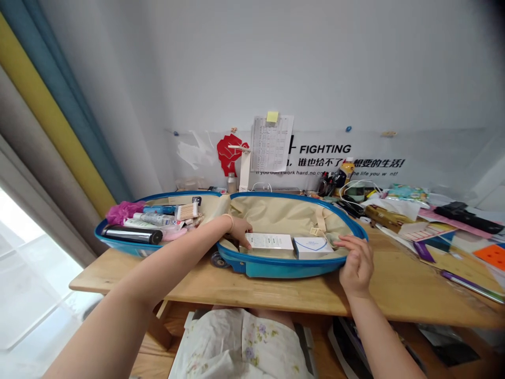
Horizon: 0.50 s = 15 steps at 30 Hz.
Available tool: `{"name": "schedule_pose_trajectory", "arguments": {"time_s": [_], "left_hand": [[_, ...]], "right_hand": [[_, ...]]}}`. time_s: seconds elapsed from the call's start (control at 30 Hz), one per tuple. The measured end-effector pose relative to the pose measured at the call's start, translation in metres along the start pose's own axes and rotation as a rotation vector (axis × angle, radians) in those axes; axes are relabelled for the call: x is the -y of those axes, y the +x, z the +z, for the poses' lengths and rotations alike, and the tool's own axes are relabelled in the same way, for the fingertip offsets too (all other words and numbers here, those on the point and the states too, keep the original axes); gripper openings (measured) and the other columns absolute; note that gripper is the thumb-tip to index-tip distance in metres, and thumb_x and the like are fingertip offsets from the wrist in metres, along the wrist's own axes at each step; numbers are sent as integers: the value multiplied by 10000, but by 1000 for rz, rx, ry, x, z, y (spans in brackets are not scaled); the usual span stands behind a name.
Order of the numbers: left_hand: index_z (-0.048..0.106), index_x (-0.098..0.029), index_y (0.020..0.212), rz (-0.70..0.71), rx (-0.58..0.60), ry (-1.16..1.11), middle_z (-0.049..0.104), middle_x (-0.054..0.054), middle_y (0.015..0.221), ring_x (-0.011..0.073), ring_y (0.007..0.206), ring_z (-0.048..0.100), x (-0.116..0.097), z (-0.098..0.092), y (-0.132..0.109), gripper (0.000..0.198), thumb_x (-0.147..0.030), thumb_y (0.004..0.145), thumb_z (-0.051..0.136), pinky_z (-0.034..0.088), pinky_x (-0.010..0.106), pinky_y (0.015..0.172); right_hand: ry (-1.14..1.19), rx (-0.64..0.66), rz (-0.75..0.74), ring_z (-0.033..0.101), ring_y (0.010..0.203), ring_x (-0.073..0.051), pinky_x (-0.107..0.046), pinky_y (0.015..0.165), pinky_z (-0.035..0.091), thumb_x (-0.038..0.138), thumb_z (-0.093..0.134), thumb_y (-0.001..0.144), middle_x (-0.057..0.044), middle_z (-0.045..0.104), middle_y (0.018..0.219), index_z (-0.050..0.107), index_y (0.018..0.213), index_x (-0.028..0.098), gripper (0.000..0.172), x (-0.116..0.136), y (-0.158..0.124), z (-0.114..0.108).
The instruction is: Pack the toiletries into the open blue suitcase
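Observation:
A blue suitcase (284, 268) lies open on the wooden table, its beige-lined right half in front of me. Inside it, a white printed box (272, 241) and a white box with a blue line (313, 247) lie side by side along the near wall. My left hand (240, 231) reaches in at the left end of the printed box, thumb and fingers spread around that end. At the right rim is my right hand (357, 263), fingers apart, fingertips over the edge near the second box.
The suitcase's left half (138, 248) holds a black cylinder (132, 234), bottles, cotton swabs (187, 211) and a pink mesh (125, 212). Papers, pens and pouches clutter the table's right side. A lamp (245, 168) and a bottle (346, 171) stand near the wall.

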<state>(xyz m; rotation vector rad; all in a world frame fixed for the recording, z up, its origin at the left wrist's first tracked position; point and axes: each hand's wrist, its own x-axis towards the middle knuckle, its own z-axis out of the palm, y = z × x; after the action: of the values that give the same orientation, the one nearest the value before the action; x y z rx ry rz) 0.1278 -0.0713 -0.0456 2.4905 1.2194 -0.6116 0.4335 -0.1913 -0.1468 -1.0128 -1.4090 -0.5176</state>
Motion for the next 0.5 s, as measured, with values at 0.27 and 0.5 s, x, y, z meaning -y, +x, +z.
{"name": "schedule_pose_trajectory", "arguments": {"time_s": [0.27,0.5], "left_hand": [[579,-241,1204,-15,-43,40,652,69,1239,257,1071,619,-13,3,-4,617,-607,711,643,468,318,888],[632,-244,1104,-75,-100,82,690,90,1155,301,1033,630,-14,3,-7,603,-632,644,671,471,383,892]], "right_hand": [[-12,10,32,625,951,-235,-477,963,400,434,260,967,-86,667,878,655,788,201,492,0,0,0],[-10,3,36,633,940,-236,-477,957,410,448,268,962,-88,677,880,663,787,203,497,-1,0,1]]}}
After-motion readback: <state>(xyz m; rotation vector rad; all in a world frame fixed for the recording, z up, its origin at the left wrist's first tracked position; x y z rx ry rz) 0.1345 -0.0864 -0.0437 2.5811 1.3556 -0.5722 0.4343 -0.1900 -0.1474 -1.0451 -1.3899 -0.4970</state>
